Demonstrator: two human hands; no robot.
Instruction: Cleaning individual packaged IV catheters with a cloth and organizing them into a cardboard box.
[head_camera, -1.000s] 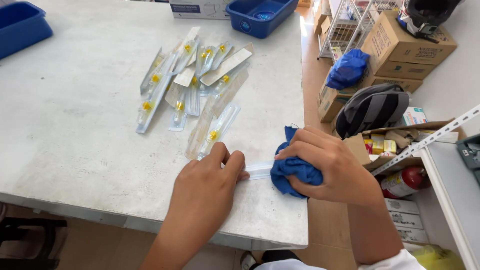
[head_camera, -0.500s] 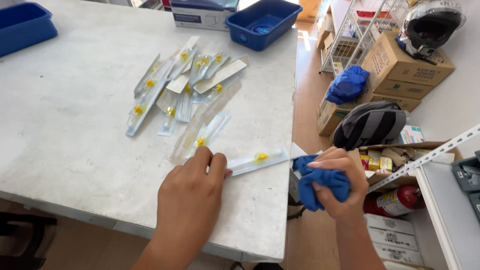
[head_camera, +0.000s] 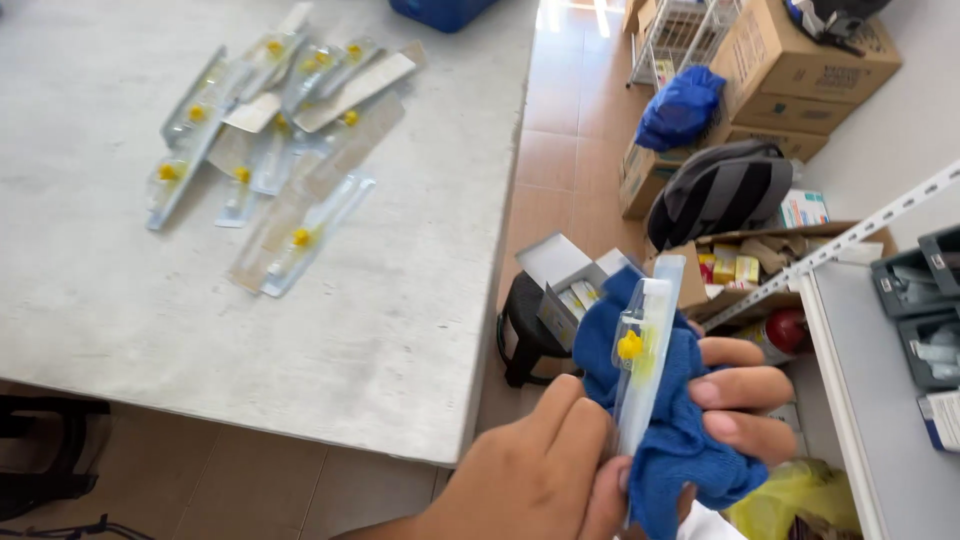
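Observation:
My left hand (head_camera: 535, 470) pinches the lower end of a long clear blister pack with a yellow part inside (head_camera: 642, 360), holding it upright off the table's right edge. My right hand (head_camera: 745, 400) cups a crumpled blue cloth (head_camera: 665, 430) against the back of that pack. Several more of the same clear packs with yellow parts (head_camera: 270, 140) lie in a loose pile on the white table (head_camera: 420, 290), to the upper left of both hands.
A blue bin (head_camera: 440, 10) stands at the table's far edge. On the floor to the right are cardboard boxes (head_camera: 800, 60), a grey bag (head_camera: 720, 195), a blue bundle (head_camera: 680, 105), an open box of small cartons (head_camera: 565, 290) and a grey shelf (head_camera: 900, 400).
Both hands lifted one pack off the table and brought it to the right, beyond the edge, where it now stands upright against the blue cloth. The view shifted right.

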